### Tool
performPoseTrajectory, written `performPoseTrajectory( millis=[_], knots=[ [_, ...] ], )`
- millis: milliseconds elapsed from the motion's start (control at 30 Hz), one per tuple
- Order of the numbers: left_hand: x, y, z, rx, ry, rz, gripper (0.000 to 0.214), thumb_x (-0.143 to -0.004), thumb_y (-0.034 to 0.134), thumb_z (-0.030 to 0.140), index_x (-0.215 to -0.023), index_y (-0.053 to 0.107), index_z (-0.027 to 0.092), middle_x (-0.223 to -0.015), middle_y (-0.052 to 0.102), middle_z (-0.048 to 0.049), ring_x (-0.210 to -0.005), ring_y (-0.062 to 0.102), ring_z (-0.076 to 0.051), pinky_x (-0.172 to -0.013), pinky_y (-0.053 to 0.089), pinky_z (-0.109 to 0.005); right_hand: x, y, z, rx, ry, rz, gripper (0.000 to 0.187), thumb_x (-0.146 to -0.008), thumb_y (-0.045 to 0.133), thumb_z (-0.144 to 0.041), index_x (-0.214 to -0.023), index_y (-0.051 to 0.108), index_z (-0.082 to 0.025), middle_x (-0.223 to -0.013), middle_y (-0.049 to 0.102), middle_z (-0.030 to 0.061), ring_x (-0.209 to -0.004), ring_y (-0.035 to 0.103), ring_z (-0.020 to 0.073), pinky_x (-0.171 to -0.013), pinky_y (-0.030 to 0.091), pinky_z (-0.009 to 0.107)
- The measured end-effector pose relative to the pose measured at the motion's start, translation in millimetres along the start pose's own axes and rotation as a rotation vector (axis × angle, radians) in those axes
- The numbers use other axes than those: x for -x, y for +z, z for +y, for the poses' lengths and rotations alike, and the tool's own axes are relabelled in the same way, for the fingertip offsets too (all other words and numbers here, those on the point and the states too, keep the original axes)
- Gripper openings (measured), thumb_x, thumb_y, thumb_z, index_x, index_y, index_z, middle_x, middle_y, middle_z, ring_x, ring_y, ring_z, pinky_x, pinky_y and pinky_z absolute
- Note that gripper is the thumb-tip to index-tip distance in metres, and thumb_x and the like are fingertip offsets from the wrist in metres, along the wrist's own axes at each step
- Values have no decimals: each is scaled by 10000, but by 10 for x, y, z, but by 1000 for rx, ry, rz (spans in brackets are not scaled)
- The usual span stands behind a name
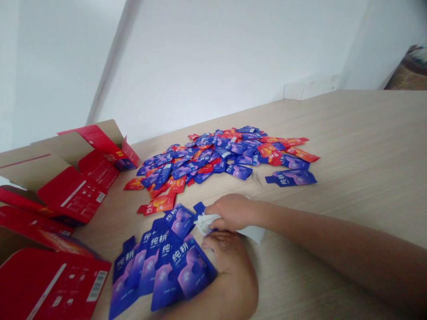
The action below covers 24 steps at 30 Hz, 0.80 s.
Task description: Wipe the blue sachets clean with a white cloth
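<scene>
My right hand (231, 211) is closed round a crumpled white tissue (204, 223); part of the white sheet hangs out behind the palm. A blue pouch end (199, 207) pokes out just past the tissue, the rest of that pouch being hidden. Right below, my left hand (230, 255) has its fingers curled in against the tissue's lower edge, and what they grip is covered. Beside the left hand several blue-purple pouches (190, 266) lie overlapping in a fanned row. One more blue pouch (180, 221) rests at the top of that row.
A large heap of blue and red-orange pouches (213, 153) spreads over the wooden table (350, 178). A single blue pouch (293, 177) lies at its right. Open red cartons (76, 195) line the left side. A white box (310, 89) stands by the wall.
</scene>
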<state>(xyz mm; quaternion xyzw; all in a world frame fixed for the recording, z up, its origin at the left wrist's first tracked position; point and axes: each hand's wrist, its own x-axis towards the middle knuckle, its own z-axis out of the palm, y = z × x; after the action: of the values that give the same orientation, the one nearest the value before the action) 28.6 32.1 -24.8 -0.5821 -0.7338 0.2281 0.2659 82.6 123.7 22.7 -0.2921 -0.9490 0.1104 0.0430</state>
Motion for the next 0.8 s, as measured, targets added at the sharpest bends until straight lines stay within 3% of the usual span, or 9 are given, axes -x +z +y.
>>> performPoseTrajectory(
  millis=[267,400,533,600,700,800],
  knots=[
    [14,45,-32,-36,63,44,335,-755,306,-11,-886,603,75,-763,685,-219,-685,645,-331,-601,398,-396,-27,2,158,54,114,75,355,-816,464,-462,-1073,578,-246,-941,674,88,-846,610,249,-628,393,305],
    [26,-18,-46,-6,41,42,363,-762,292,-15,-886,626,55,-782,686,-216,-706,640,-322,-624,389,-393,16,-66,7,32,25,140,350,-834,442,-454,-1095,559,-253,-943,666,69,-855,608,238,-624,389,293],
    [31,-48,-35,19,39,4,390,-733,306,-37,-899,657,0,-851,680,-232,-764,639,-323,-659,400,-407,17,-37,-51,-3,-75,23,351,-828,429,-501,-1019,592,-256,-911,669,56,-819,617,233,-579,380,278],
    [32,-42,-26,-1,39,13,397,-742,311,-32,-951,644,28,-867,681,-227,-771,642,-327,-667,397,-414,1,0,10,5,-33,-17,362,-819,442,-504,-1035,593,-256,-915,671,65,-815,618,236,-579,380,280],
    [35,-27,-25,-30,35,33,366,-768,318,-14,-951,624,69,-820,686,-221,-733,647,-327,-653,390,-410,-16,20,129,39,71,31,382,-815,456,-486,-1089,575,-249,-940,673,84,-836,614,248,-604,382,295],
    [40,-26,-47,-15,67,51,333,-770,334,-3,-923,622,64,-784,686,-218,-695,646,-315,-623,389,-388,-5,-20,140,39,83,92,368,-816,464,-465,-1082,578,-237,-937,674,88,-842,611,247,-620,379,298]
  ],
)
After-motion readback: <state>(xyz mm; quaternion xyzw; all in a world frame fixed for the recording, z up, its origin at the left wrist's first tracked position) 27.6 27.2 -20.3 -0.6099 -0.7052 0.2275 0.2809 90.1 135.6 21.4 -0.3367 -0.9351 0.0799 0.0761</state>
